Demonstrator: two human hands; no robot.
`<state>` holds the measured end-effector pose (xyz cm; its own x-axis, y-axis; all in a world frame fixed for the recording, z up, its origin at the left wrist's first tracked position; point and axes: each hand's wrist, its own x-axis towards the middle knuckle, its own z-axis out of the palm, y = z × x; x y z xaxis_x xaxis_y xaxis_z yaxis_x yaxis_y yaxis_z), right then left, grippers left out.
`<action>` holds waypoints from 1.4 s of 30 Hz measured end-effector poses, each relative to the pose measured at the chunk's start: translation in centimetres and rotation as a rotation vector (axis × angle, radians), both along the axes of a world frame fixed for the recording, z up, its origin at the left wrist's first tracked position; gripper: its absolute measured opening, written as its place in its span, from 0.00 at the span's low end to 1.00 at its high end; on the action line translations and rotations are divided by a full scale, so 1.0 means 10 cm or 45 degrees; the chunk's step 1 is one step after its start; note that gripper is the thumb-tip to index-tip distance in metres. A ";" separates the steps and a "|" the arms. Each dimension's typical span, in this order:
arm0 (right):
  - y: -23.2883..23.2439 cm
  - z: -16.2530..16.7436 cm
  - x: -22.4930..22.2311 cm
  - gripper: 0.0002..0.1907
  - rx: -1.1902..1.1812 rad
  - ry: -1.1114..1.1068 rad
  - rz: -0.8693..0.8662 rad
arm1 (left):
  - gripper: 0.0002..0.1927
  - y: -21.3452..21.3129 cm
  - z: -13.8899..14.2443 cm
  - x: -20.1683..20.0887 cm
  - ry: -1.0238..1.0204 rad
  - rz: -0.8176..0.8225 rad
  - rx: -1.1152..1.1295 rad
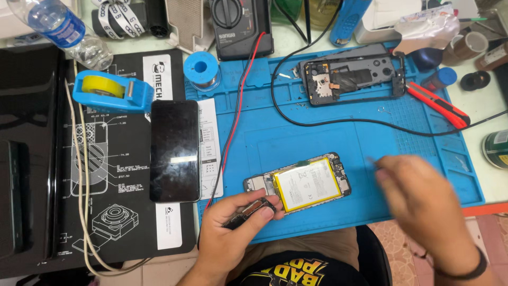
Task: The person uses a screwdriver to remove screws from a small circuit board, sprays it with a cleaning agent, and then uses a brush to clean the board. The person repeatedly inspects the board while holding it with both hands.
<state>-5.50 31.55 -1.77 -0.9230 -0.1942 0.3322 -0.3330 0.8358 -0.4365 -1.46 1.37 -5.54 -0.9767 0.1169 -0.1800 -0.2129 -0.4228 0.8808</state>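
Observation:
An opened phone point(299, 184) with a white and yellow battery lies on the blue work mat point(296, 132) near its front edge. My left hand point(233, 233) pinches a small dark part point(248, 211) just left of the phone's lower end. My right hand point(423, 206) is blurred with motion to the right of the phone, over the mat's front right part; a thin tool seems to stick out of its fingers, but the blur hides what it is.
A black-screened phone point(174, 151) lies left of the mat. A phone back frame point(352, 79) sits at the mat's far side, with a red cutter point(439, 105), solder spool point(202, 69), blue tape dispenser point(112, 90), multimeter point(241, 26) with leads, and water bottle point(63, 29) around.

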 end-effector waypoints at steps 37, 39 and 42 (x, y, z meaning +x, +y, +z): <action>-0.89 0.45 -0.22 0.18 0.168 -0.026 0.681 | 0.13 -0.10 -0.05 -0.05 -0.037 -0.176 0.190; -0.91 0.45 -0.21 0.17 0.167 -0.003 0.663 | 0.13 -0.10 -0.04 -0.05 -0.050 -0.174 0.171; -0.91 0.45 -0.22 0.15 0.179 0.000 0.671 | 0.13 -0.10 -0.04 -0.05 -0.044 -0.180 0.145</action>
<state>-7.68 22.48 2.71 -0.6886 -0.6731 0.2698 -0.7227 0.6058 -0.3328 -1.91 0.35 -5.89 -0.9426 0.2740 -0.1908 -0.3064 -0.4830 0.8203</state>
